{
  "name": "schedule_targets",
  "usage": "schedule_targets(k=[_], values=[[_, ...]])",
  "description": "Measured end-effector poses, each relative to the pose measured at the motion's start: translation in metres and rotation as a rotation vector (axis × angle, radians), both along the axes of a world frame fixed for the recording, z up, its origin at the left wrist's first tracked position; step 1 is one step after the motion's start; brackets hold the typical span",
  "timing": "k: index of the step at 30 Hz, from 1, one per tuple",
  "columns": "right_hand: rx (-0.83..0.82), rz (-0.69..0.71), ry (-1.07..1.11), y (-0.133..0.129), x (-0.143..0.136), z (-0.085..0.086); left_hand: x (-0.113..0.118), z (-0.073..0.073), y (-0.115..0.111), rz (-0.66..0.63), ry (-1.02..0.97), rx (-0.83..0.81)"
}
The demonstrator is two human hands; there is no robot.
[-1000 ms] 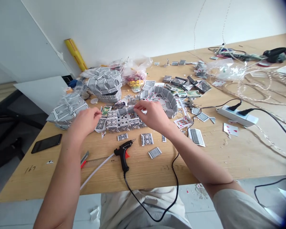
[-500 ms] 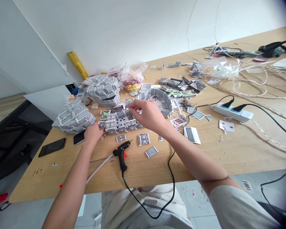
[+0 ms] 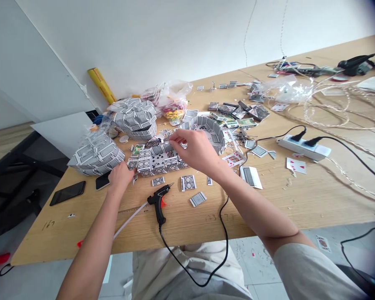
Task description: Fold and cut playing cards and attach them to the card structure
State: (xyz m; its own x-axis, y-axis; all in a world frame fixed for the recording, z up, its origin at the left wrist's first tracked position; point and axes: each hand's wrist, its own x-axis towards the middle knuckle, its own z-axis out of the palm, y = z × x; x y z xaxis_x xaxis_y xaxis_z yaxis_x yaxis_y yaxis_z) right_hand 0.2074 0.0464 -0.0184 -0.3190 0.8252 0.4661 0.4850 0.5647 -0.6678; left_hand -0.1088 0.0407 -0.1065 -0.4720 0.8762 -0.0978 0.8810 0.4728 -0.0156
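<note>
A long open box built from folded playing cards (image 3: 156,168) lies on the table, with card faces showing inside. My right hand (image 3: 193,148) reaches over its right part, thumb and fingers pinched together at the top of its back wall. That hand hides the box's right end. At the left end of the box is my left hand (image 3: 121,177), its fingers curled close to the box and some small card pieces; whatever they hold is hidden. In front of the box rests a black glue gun (image 3: 158,202) with a white glue stick, among loose folded cards (image 3: 188,182).
Behind stand a rounded card tray (image 3: 217,133) and two lidded card baskets (image 3: 96,154), (image 3: 136,116). Phones (image 3: 68,193) lie at left. A power strip (image 3: 304,146), cords and scattered cards occupy the right. The glue gun's black cable loops over the front edge.
Almost nothing differs. My left hand has shifted very slightly left; the right hand keeps its pinch at the box's back wall.
</note>
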Motion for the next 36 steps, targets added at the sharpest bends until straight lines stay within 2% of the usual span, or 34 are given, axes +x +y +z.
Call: schedule_targets(k=[8,11,15,19,22,24,26,28,30,33,36], values=[[0.013,0.002,0.002,0.0,-0.001,-0.002,0.003,0.004,-0.007,0.024,-0.033,0.094],[0.01,-0.01,0.009,0.001,0.0,-0.003,0.003,0.015,-0.011,0.025,-0.05,0.174],[0.017,-0.029,0.031,0.002,-0.001,-0.004,0.011,0.038,-0.017,-0.027,-0.13,0.343],[0.002,-0.025,0.078,0.003,-0.003,-0.006,0.036,0.063,-0.021,-0.183,-0.595,0.811],[-0.04,-0.017,0.155,0.003,-0.006,-0.007,0.061,0.085,-0.021,-0.359,-0.926,0.952],[-0.099,0.016,0.264,0.003,-0.007,-0.007,0.073,0.101,-0.02,-0.468,-1.112,0.866],[-0.185,0.086,0.403,0.004,-0.008,-0.005,0.08,0.112,-0.017,-0.538,-1.282,0.606],[-0.296,0.176,0.534,0.005,-0.008,-0.004,0.082,0.118,-0.012,-0.582,-1.4,0.379],[-0.397,0.25,0.633,0.006,-0.008,-0.003,0.082,0.117,-0.006,-0.603,-1.478,0.242],[-0.476,0.247,0.694,0.009,-0.009,-0.004,0.081,0.11,0.002,-0.608,-1.542,0.16],[-0.481,0.147,0.706,0.011,-0.01,-0.006,0.084,0.106,-0.001,-0.586,-1.448,0.28]])
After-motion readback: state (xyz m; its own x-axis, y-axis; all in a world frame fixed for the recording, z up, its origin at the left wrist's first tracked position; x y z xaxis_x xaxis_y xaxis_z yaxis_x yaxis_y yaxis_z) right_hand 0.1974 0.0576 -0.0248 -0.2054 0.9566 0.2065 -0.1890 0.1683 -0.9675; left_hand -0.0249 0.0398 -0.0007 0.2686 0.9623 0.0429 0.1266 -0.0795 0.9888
